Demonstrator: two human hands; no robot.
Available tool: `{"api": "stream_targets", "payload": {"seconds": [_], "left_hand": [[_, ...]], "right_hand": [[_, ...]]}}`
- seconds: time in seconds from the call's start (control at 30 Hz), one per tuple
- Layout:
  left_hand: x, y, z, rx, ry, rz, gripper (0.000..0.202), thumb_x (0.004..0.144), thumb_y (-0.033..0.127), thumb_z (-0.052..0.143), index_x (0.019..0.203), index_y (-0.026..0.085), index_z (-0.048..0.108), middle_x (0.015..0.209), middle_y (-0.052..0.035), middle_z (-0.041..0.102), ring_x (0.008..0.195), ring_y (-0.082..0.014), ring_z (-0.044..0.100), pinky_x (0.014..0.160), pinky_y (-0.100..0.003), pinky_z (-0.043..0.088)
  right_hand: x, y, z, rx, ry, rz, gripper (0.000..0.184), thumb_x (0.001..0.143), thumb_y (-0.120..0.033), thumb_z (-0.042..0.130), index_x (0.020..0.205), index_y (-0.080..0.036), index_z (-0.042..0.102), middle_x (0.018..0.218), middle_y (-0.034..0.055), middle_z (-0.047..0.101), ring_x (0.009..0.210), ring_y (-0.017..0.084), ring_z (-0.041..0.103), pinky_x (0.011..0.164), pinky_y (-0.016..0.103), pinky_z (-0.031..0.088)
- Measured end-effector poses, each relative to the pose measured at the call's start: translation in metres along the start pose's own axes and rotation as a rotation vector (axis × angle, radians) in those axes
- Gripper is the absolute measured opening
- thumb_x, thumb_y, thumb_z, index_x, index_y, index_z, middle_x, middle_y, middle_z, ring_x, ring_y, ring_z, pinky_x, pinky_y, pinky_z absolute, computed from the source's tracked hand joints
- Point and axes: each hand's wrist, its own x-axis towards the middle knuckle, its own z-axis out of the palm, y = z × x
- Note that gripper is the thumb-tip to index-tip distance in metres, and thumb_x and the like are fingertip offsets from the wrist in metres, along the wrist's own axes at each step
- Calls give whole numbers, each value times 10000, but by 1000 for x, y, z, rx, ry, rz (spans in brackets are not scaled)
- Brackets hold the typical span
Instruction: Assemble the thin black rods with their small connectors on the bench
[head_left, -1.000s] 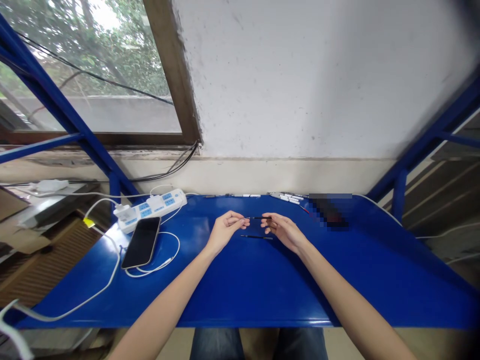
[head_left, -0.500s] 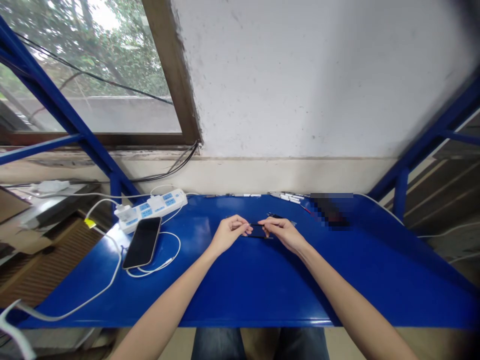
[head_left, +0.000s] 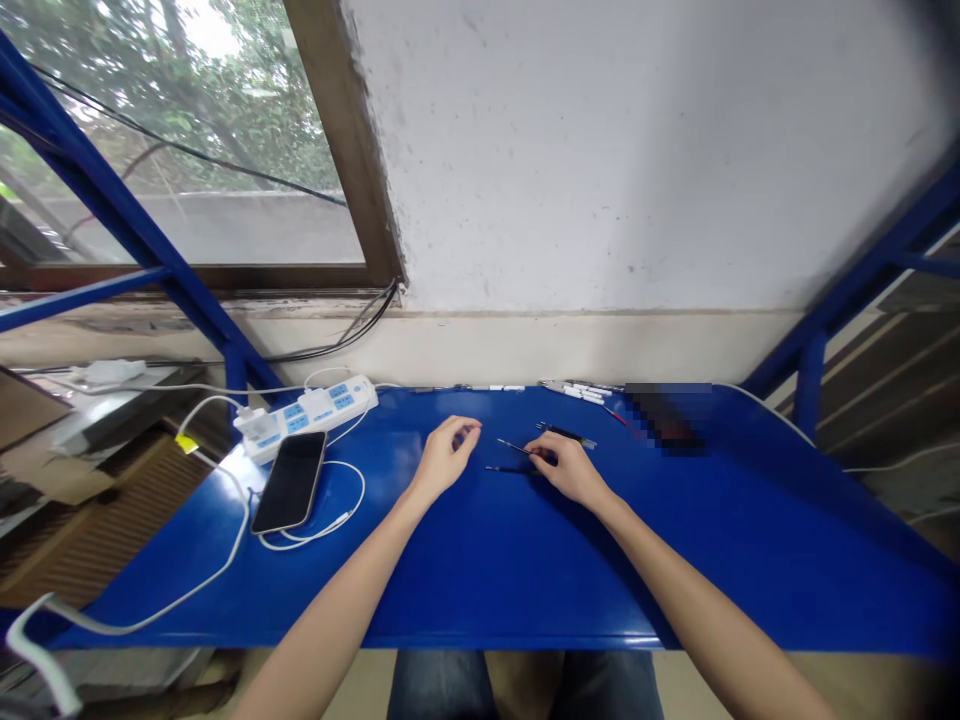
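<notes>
The left hand (head_left: 450, 460) rests loosely curled on the blue metal bench (head_left: 495, 570), holding nothing, its fingertips pointing toward the right hand and well short of anything else. The right hand (head_left: 570, 470) sits narrow and lightly curled at the centre of the bench, its fingers (head_left: 541, 455) over the near ends of two thin black rods. The upper rod (head_left: 516, 447) angles up and left from under those fingers, and the lower rod (head_left: 510, 468) lies nearly level just below it; whether the hand grips either one, I cannot tell. Just beyond the fingers lies a slim dark tool with a pale tip (head_left: 566, 434). To the left, a white power strip (head_left: 304, 418) sits near the back edge, with a black smartphone (head_left: 289, 482) just in front of it and a white charging cable (head_left: 315, 538) curving around the phone's near end. Small white pieces (head_left: 581, 393) line the back edge, and beside them sits a pixelated object (head_left: 667, 417).
</notes>
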Motion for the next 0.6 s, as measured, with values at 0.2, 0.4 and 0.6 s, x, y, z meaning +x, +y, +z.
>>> {"api": "stream_targets", "payload": {"seconds": [0.2,0.4,0.6], "left_hand": [[3,-24,-10,338,22,-76,165,795,143,543,902,199,655,875,-26,590,717,-150,571,705,-275,473],[0,-30,-4,485,-7,-40,179,811,134,537,948,195,634,924,-52,579,885,-209,579,798,-320,472],[0,-32,-3,524,-10,-28,170,826,148,526,948,206,629,928,-57,574,906,-223,563,800,-333,467]], "right_hand": [[0,12,6,-83,-12,33,228,782,-80,527,870,-173,716,785,41,614,694,154,564,683,280,463],[1,10,13,-103,3,41,219,790,-83,541,875,-176,720,807,52,622,739,169,569,712,291,473],[-3,1,13,-142,-51,-66,178,806,-211,636,972,-187,693,925,70,627,885,206,570,852,361,444]]}}
